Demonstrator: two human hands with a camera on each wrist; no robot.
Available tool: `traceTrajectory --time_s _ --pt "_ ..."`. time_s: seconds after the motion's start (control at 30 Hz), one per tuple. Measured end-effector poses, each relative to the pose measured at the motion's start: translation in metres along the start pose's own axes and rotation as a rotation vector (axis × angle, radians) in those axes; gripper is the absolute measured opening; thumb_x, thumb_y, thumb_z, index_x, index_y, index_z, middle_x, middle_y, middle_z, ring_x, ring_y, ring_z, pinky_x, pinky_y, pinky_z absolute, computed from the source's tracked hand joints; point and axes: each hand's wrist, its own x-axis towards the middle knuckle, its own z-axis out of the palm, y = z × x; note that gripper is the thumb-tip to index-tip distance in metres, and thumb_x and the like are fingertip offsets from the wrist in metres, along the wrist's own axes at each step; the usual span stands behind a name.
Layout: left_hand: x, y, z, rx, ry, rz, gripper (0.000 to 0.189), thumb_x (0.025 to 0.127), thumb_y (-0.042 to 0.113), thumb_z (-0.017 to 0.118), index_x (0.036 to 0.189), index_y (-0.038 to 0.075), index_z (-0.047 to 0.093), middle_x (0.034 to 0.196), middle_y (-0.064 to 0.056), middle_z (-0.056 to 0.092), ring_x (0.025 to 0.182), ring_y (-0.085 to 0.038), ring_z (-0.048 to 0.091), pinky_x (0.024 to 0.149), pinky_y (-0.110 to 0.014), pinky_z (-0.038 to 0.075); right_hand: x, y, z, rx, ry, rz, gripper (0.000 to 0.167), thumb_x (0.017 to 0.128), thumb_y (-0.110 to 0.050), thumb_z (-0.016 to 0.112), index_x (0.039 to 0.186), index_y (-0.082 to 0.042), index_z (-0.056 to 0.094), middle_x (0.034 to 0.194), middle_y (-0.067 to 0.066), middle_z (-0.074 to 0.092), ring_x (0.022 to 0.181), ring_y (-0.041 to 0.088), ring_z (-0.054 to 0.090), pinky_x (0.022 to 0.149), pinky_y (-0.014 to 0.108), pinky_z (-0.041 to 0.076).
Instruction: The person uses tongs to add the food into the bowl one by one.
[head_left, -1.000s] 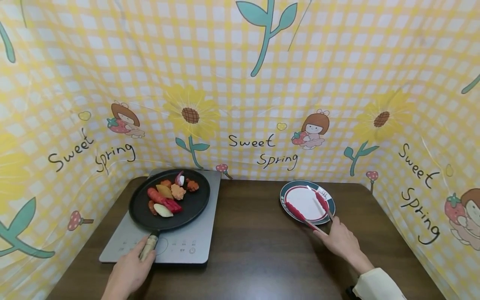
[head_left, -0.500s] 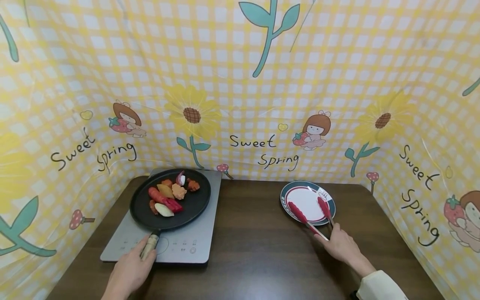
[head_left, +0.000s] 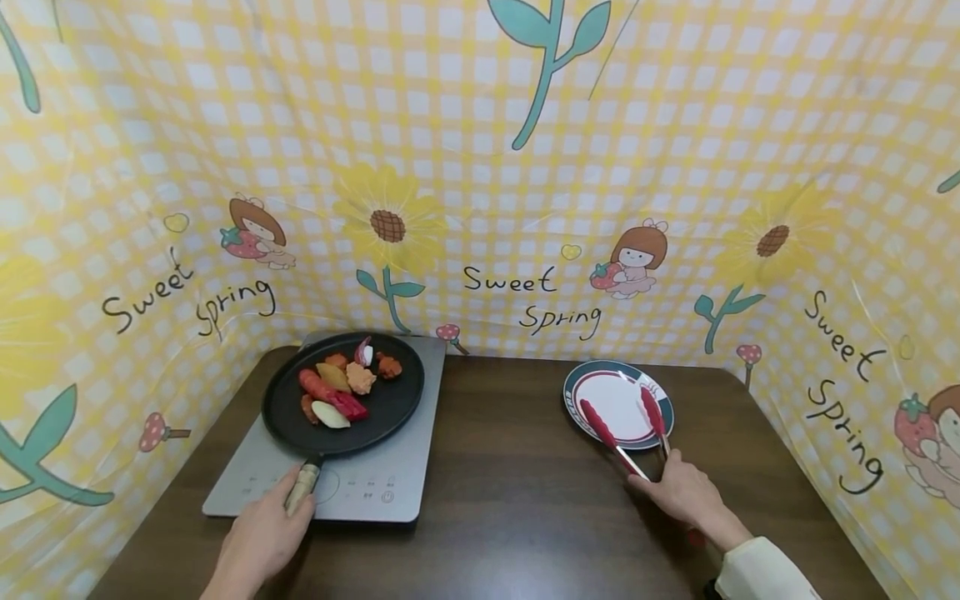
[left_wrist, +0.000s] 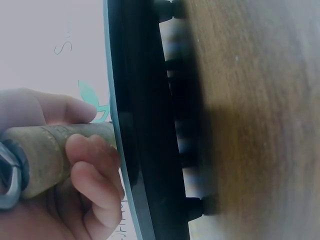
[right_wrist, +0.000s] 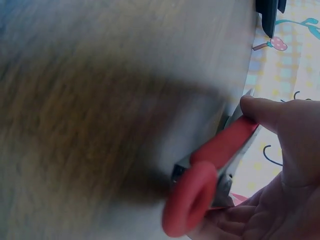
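My left hand [head_left: 264, 533] grips the light wooden handle [head_left: 302, 486] of a black frying pan [head_left: 390, 425]; in the left wrist view the fingers curl round the handle [left_wrist: 47, 155]. Sausage, onion and several other food pieces [head_left: 330, 383] lie in the pan. On the right, my right hand [head_left: 688, 493] holds a pair of tongs [head_left: 618, 450], its arms spread apart and red tips over the plate. The white plate [head_left: 618, 404] has a blue and red rim. In the right wrist view the thumb and fingers hold the red-padded tongs [right_wrist: 225, 145] near their ringed end.
Under the pan is a silver induction cooker [head_left: 247, 492] with touch controls along its front. All stand on a dark wooden table [head_left: 495, 467]. A yellow checked cloth [head_left: 480, 208] with printed flowers hangs behind and at both sides.
The tongs' red tips have shifted slightly down and right over the plate. The left hand keeps its grip on the pan handle. The view has shifted a little.
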Motion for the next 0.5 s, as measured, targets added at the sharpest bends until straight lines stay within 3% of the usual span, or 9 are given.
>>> traceTrajectory --time_s 0.23,0.4,0.5 --pt "-0.0025 0.0011 0.0019 0.003 -0.006 0.001 0.074 0.094 0.049 0.042 0.144 -0.004 0.028 0.131 -0.037 0.043 0.107 -0.047 0.052 0.077 -0.054 0.043 0.0018 -0.0016 -0.0004 -0.032 0.017 -0.006 0.081 0.071 -0.061 0.072 0.095 0.012 0.045 0.072 0.015 0.051 0.06 0.027 0.054 0.057 0.043 0.046" --pt "-0.0026 0.0014 0.0006 0.011 0.0 -0.004 0.075 0.094 0.05 0.042 0.143 -0.005 0.03 0.124 -0.037 0.048 0.083 -0.033 0.056 0.066 -0.047 0.044 0.0026 -0.0027 -0.001 -0.044 0.012 -0.021 0.081 0.071 -0.06 0.072 0.094 0.013 0.046 0.073 0.015 0.05 0.063 0.029 0.055 0.06 0.046 0.047" --pt "-0.0018 0.0026 -0.0002 0.017 0.002 -0.018 0.075 0.094 0.05 0.042 0.144 -0.005 0.029 0.125 -0.037 0.048 0.084 -0.032 0.057 0.065 -0.046 0.044 0.0029 -0.0036 -0.002 -0.053 0.014 -0.026 0.082 0.07 -0.058 0.073 0.095 0.015 0.046 0.076 0.017 0.05 0.067 0.032 0.056 0.064 0.049 0.047"
